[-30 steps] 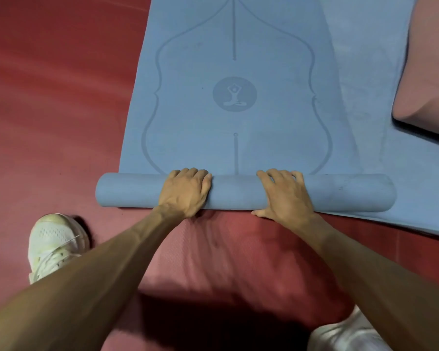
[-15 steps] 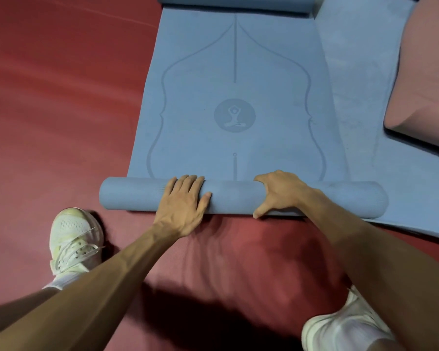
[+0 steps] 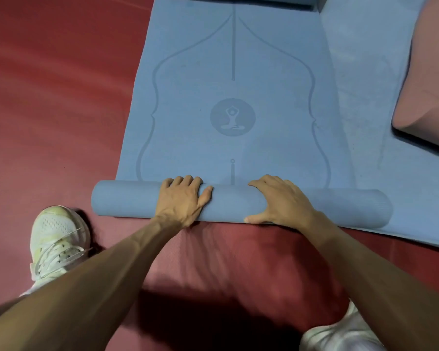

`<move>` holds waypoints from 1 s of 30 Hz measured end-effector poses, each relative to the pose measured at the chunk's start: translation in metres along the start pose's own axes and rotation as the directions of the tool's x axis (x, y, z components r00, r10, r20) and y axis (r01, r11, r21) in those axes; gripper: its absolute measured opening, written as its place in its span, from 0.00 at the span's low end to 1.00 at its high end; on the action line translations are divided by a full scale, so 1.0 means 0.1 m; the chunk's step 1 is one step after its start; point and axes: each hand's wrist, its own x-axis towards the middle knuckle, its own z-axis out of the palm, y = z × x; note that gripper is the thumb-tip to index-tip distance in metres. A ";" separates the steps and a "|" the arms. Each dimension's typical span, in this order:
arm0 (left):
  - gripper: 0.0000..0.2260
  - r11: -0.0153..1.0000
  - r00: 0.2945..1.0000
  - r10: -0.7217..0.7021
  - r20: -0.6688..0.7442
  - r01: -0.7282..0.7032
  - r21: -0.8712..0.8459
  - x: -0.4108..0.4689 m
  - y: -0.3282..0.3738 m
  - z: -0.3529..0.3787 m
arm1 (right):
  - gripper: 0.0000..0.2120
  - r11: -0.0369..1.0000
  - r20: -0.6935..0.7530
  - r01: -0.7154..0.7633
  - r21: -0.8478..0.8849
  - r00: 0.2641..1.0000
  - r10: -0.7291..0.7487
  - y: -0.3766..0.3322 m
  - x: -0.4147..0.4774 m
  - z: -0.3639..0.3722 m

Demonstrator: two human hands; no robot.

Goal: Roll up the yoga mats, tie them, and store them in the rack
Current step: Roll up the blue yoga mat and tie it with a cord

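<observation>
A blue yoga mat [image 3: 188,97] with a seated-figure emblem lies flat on the red floor, running away from me. Its near end is wound into a roll [image 3: 127,201] lying across the view. My left hand [image 3: 181,198] lies over the roll left of centre, fingers curled over its far side. My right hand [image 3: 281,198] lies over the roll right of centre, fingers over the top and the thumb at the near lower edge. The mat's far end is curled up at the top edge.
A second blue mat [image 3: 365,84] lies flat to the right, partly under the roll's right end. A pink mat [image 3: 431,84] overlaps it at the far right. My white shoes show at lower left [image 3: 58,241] and bottom right [image 3: 337,335]. Red floor [image 3: 48,110] spreads left.
The roll has advanced along the mat toward the emblem. Both hands shifted grip over it; the right hand's fingers now lie further over the top. My left foot stepped forward.
</observation>
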 end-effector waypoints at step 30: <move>0.27 0.984 0.992 0.052 -0.111 -0.070 -0.164 -0.18 -0.15 -0.34 | 0.35 0.999 0.161 -0.013 0.035 0.987 0.007 0.03 0.17 -0.45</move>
